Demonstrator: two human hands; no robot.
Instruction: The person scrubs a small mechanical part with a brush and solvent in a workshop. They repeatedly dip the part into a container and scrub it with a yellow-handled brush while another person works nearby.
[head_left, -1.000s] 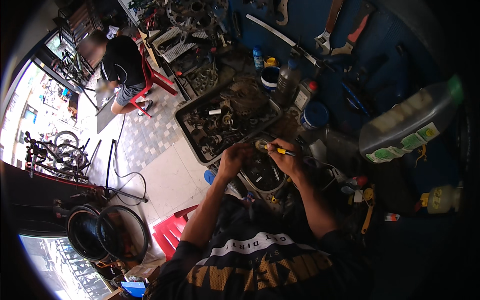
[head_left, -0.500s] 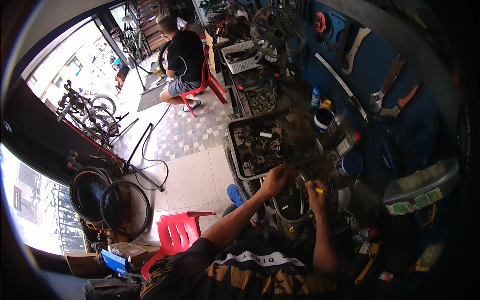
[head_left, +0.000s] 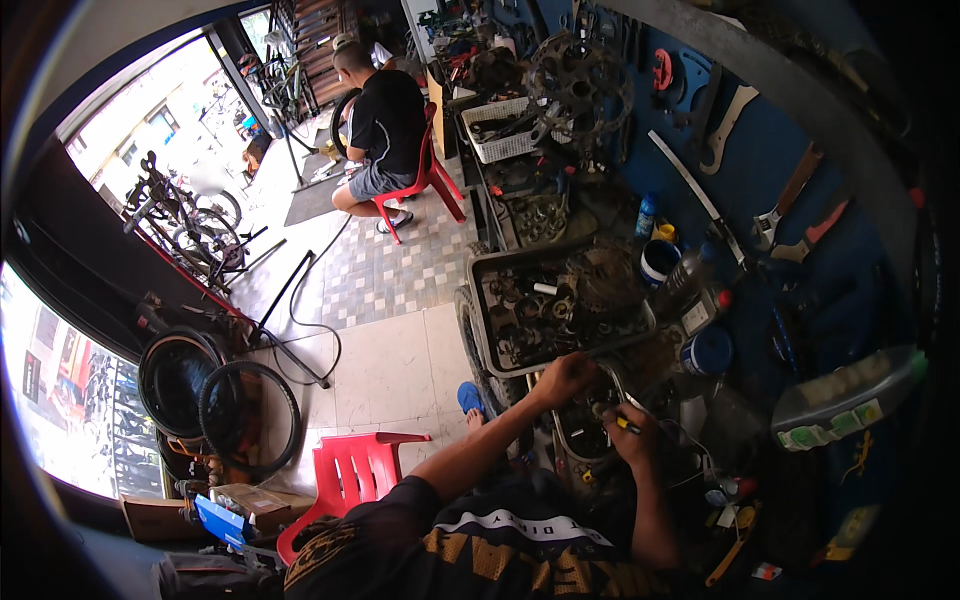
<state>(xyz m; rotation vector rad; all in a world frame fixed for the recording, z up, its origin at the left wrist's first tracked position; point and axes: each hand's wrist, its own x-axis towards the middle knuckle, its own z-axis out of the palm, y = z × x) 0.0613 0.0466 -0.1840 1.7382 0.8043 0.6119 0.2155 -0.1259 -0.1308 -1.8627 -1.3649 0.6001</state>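
My right hand is closed around a tool with a yellow-and-black handle; its working end does not show clearly. My left hand has its fingers curled at the near edge of a large parts tray, and whatever they may grip is hidden. Between and below both hands lies a smaller oval tray with small dark metal parts. Greasy bicycle parts fill the large tray, along with a short white piece.
To the right stand a blue tub, a dark bottle and a clear plastic container. Wrenches hang on the blue wall. A red chair is at my left; farther off, a person sits by a wheel.
My right hand has drawn back a little toward me with the yellow-handled tool, whose angle has changed. My left hand stays near the tray's edge. The whole view has shifted slightly.
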